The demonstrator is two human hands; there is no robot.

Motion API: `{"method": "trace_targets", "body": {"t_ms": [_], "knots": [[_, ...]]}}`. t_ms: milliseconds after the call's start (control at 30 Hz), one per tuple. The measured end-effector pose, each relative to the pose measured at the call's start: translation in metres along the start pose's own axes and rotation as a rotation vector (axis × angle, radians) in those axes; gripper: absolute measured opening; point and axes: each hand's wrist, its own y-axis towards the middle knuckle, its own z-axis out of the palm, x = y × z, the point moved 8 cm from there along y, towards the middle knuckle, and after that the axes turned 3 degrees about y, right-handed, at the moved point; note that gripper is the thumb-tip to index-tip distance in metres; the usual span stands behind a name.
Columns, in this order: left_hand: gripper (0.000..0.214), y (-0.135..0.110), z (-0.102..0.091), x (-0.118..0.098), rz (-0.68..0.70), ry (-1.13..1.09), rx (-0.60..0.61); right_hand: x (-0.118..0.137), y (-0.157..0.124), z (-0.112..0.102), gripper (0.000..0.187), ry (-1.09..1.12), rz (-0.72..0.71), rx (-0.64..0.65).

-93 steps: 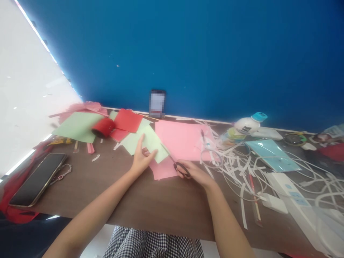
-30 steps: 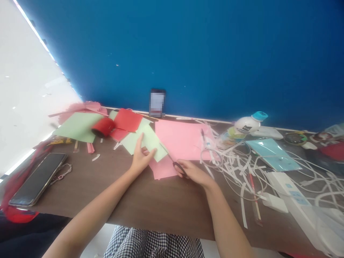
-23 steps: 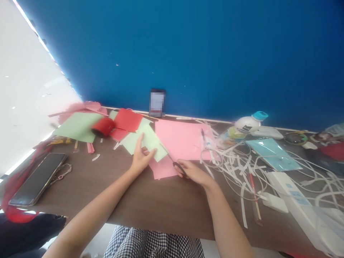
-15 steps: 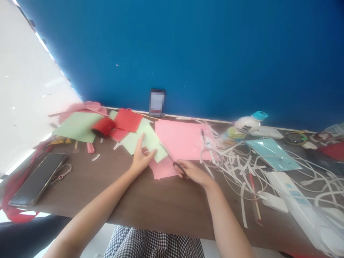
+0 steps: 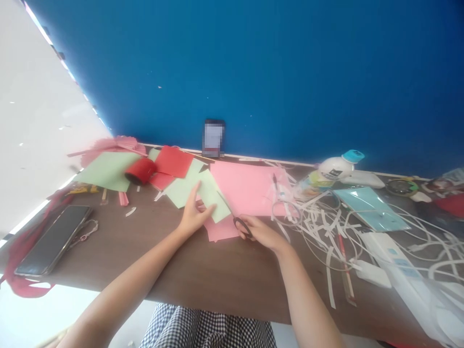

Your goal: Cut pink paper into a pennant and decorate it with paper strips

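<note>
The green paper has shifted rightward; the half-curled left hand holds its left side, the right hand, curled round the scissors, lies beyond its right edge.

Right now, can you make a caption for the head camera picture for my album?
Left hand on light green paper, right hand holding scissors, pink paper nearby on a brown table.

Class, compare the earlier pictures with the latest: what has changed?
The left hand and the green piece it holds have shifted slightly right, toward the scissors. The dark shape at lower left is gone. The right hand keeps the scissors; the pink sheet stayed.
</note>
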Motion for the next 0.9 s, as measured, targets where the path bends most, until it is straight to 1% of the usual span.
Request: {"method": "trace_targets", "body": {"t_ms": [300, 900], "knots": [[0.084, -0.0003, -0.0001, 0.0016, 0.013, 0.001, -0.024, -0.0026, 0.0019, 0.0017, 0.026, -0.019, 0.0, -0.005], [0.083, -0.0003, 0.0, 0.0003, 0.014, 0.028, -0.018, -0.0032, 0.0028, 0.0013, 0.014, -0.046, -0.04, 0.004]]}}
